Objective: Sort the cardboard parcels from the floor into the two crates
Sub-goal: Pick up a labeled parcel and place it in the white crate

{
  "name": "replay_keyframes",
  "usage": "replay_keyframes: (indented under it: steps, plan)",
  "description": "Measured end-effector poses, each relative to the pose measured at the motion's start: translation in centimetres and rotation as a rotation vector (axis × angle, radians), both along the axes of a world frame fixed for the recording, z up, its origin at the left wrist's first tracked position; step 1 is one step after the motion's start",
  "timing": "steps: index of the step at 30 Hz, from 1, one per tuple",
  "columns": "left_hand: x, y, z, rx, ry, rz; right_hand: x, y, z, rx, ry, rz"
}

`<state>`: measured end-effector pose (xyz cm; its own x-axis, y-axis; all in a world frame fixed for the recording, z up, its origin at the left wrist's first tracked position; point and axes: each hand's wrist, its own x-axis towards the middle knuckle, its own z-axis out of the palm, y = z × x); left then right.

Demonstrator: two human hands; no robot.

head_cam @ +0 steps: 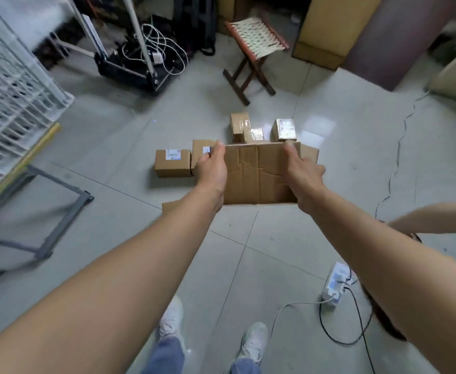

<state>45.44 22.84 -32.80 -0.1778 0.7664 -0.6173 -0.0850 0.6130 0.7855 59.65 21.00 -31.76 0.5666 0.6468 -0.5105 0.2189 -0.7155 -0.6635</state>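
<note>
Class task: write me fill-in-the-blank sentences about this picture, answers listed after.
The left hand and right hand grip the big cardboard ____.
The small parcels lie on the ____.
Beyond them stands a folding ____ with a woven seat.
The white crate is on the person's ____.
Missing: box; floor; stool; left.

Brown cardboard box (pixel 259 174), white lattice crate (pixel 13 103), red/cream woven stool (pixel 257 36), grey tile floor (pixel 113 147)
</note>
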Motion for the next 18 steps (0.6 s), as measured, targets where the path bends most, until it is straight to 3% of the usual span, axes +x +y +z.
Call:
replay_keyframes:
  steps: [8,18]
  plan:
    - [-9.3,-2.9,16.4,0.172,0.037,0.153,-8.6,-2.0,16.0,0.139,0.027,0.159]
    - [-20.6,-5.2,24.7,0.223,-0.037,0.340,-19.9,-1.5,24.5,0.349,0.150,0.286]
